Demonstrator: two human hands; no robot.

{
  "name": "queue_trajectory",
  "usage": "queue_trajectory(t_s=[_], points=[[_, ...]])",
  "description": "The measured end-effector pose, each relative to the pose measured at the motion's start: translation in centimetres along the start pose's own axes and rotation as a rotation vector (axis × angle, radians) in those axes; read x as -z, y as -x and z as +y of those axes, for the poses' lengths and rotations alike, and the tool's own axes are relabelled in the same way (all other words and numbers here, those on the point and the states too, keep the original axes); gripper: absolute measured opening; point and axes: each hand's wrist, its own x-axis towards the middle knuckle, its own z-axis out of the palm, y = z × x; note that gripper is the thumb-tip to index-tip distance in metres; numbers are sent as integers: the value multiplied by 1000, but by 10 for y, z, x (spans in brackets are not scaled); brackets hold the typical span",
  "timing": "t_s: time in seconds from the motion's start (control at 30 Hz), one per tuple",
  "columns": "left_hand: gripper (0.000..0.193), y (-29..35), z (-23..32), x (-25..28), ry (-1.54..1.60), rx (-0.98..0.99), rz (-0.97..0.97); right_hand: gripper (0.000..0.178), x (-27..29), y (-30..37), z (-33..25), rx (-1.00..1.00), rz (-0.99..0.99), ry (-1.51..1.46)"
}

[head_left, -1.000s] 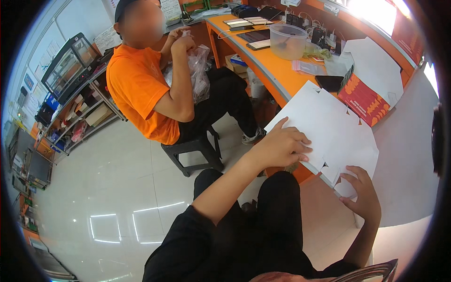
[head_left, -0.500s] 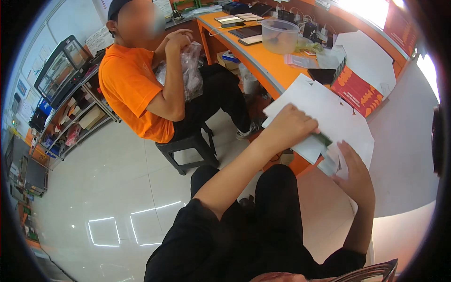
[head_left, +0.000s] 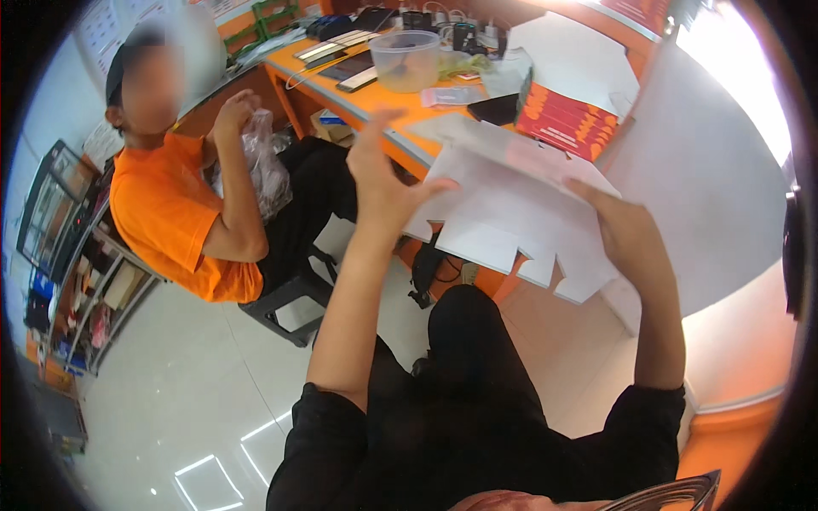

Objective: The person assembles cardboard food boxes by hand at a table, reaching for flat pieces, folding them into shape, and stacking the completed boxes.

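A white cardboard sheet (head_left: pixel 503 209) with notches along its near edge lies at the front of the orange table and juts past it. Its far part is a raised, tilted flap. My right hand (head_left: pixel 626 230) holds that flap at its right end, with the fingers partly hidden. At the left end, my left hand (head_left: pixel 381 179) is open, thumb and fingers spread wide, with the thumb close to the sheet. Whether the thumb touches it I cannot tell.
Behind the sheet stand a red printed box (head_left: pixel 567 121), a black phone-like slab (head_left: pixel 494 109) and a clear plastic tub (head_left: pixel 405 64). To the left a person in an orange shirt (head_left: pixel 175 217) sits on a black stool (head_left: pixel 298 298), holding a clear plastic bag (head_left: pixel 266 170).
My hands have moved apart to the sheet's two ends. The small green and clear item between them no longer shows. The sheet has turned, and its far part is now raised.
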Motion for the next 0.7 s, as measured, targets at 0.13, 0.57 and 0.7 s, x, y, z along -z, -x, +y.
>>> queue_trajectory(t_s=[0.13, 0.57, 0.7], points=[[91, -8, -36, -24, 201, 305, 3, 41, 37, -24, 6, 8, 1, -7], [48, -78, 27, -7, 519, 445, -101, 56, 111, -33, 51, -26, 503, -479], [53, -36, -8, -31, 504, 383, -240, 70, 36, -18, 111, -174, 568, -570]])
